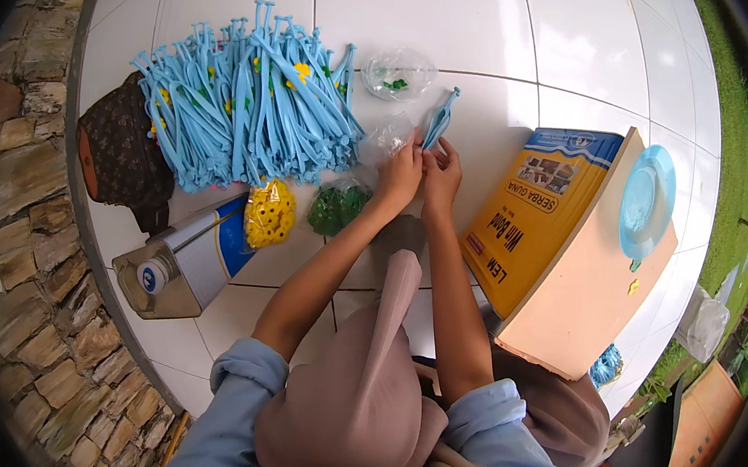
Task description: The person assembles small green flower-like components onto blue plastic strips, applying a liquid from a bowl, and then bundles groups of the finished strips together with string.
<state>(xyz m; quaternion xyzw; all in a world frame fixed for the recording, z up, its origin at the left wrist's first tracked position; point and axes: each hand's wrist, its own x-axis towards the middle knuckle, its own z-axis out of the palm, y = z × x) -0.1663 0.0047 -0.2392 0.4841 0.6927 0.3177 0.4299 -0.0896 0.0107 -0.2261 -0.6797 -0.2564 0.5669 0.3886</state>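
Note:
A light-blue plastic strip piece (441,119) with a knobbed end stands up from my fingers. My right hand (442,179) is closed, its fingertips pinching the lower end of the strip. My left hand (399,179) is closed too, its fingertips pressed together against the same end; anything smaller between them is hidden. Beside the left fingers lies a clear plastic bag (382,142). Beyond it, another clear bag (399,74) has a few small green pieces inside. A bag of green pieces (339,208) rests left of my left forearm.
At left lies a large pile of light-blue strips (252,107) with yellow and green bits. Near it are a bag of yellow flower pieces (270,215), a metal can (189,257) and a brown patterned bag (128,150). A yellow-blue can (531,216) adjoins a board (578,291) bearing a blue dish (648,202).

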